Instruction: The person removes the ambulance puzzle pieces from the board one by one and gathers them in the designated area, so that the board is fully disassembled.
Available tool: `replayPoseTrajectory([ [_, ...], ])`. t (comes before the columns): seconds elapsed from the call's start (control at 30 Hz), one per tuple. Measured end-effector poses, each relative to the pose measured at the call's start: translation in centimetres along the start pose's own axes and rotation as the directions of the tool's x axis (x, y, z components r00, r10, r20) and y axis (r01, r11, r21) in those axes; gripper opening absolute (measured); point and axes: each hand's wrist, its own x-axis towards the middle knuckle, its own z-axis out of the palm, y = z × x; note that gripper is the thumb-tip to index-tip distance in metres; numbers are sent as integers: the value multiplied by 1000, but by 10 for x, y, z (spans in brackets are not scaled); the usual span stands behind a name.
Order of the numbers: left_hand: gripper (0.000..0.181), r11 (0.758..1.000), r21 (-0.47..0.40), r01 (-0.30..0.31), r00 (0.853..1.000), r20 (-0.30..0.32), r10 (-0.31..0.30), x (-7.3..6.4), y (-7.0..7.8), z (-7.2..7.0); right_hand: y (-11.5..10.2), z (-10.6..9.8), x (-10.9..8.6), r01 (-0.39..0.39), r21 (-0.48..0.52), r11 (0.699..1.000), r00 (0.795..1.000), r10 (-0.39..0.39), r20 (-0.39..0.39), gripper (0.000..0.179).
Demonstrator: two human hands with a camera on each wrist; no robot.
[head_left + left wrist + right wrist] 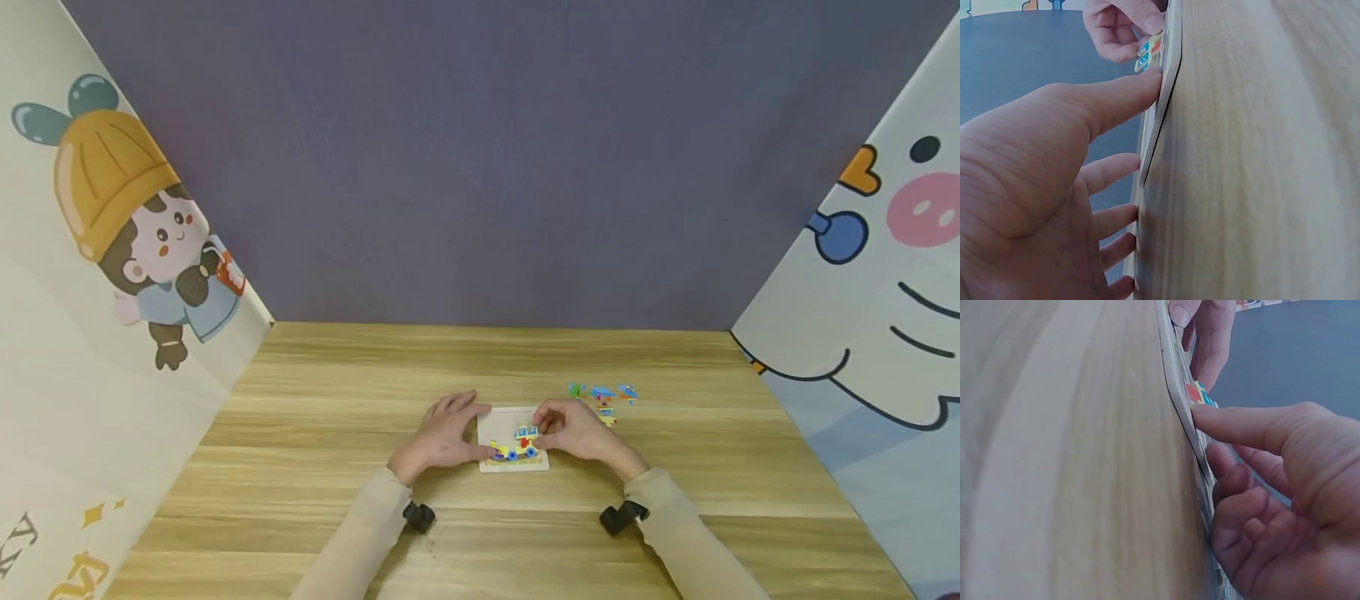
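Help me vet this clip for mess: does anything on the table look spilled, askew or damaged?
Two small things. Dark specks mark the table near the left sleeve; crumbs or a stain, I can't tell. A puzzle piece appears tilted up off the board at the right hand, perhaps just mid-placement.

High on my side of the puzzle board (497,423), my head camera looks forward and down. Low off the board's near corners, my left wrist camera (419,517) and right wrist camera (619,518) face it closely; both share its edge.
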Motion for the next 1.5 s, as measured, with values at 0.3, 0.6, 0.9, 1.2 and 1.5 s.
replayPoseTrajectory([
  [0.3, 77, 1000, 11, 4, 1000, 5, -4, 0, -1, -1, 2, 2, 2, -2, 39, 999, 1000, 2, 9, 26],
  [0.6, 77, 1000, 22, -1, 1000, 0, 1, 3, -1, -1, 10, -2, 4, -30, 108, 994, 999, 25, 43, 21],
  [0.9, 77, 999, 8, -37, 999, -13, 37, 2, 0, 2, 13, -7, 1, -95, 139, 986, 993, 85, 76, 21],
  [1.2, 77, 1000, 5, -19, 1000, 6, 19, -1, 2, 2, 14, -11, -1, -113, 194, 974, 991, 95, 99, 24],
  [1.5, 77, 1000, 4, -12, 1000, 2, 12, -2, 2, -3, 10, -9, 0, -121, 214, 969, 991, 104, 88, 29],
])
